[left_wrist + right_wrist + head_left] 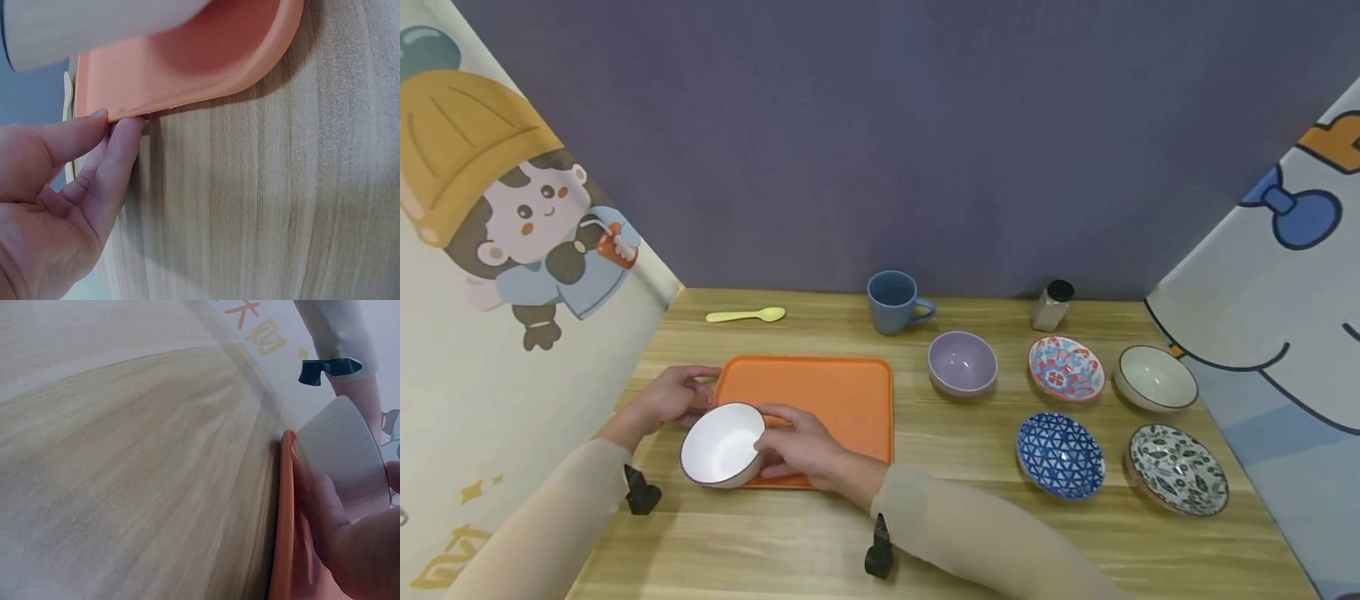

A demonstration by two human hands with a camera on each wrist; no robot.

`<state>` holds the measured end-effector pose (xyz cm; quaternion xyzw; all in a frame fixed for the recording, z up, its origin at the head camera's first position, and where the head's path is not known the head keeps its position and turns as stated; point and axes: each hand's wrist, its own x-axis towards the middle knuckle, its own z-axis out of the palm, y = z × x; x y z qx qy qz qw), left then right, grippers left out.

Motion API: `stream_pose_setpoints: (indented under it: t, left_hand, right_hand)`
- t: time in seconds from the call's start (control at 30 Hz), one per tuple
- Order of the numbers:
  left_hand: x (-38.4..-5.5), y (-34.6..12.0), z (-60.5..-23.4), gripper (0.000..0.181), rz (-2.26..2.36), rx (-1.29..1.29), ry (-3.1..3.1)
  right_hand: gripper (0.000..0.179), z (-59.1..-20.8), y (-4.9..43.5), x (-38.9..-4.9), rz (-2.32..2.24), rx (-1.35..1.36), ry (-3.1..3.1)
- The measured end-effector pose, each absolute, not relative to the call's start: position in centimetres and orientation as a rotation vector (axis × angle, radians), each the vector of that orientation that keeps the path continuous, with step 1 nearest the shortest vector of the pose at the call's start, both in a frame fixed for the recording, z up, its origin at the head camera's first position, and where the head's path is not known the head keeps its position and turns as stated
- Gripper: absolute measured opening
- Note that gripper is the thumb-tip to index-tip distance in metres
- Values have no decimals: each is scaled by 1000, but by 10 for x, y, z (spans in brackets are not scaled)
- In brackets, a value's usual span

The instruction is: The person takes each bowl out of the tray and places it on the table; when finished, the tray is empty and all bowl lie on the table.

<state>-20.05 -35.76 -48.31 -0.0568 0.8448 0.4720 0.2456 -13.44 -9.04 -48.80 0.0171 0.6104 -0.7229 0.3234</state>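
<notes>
My right hand (801, 446) grips the right side of a white bowl (724, 444) with a dark rim. The bowl is over the front left corner of an orange tray (850, 408); in the right wrist view its outer wall (344, 456) leans, with fingers along it. At the tray's left edge is my left hand (673, 396). The left wrist view shows that hand (69, 181) pinching the tray rim (187, 97) between thumb and fingertips, with the bowl's side (106, 25) overhead.
Behind the tray lie a yellow spoon (747, 315) and a blue mug (891, 304). To the right stand a purple bowl (962, 364), a shaker with a black lid (1051, 307), a pale bowl (1156, 379) and patterned dishes (1060, 457). Walls border the table's back and sides.
</notes>
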Motion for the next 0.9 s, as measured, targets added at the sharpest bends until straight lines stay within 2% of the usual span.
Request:
stream_pose_setpoints:
  t: [0.47, 0.9]
  left_hand:
    - [-199, -359, -485, 64, 1327, -159, 2254]
    - [-198, -356, -480, 63, 1317, -185, 2265]
  right_hand:
    - [54, -470, -57, -135, -1927, 31, 1530]
    - [59, -453, -4, -140, -1999, 17, 1575]
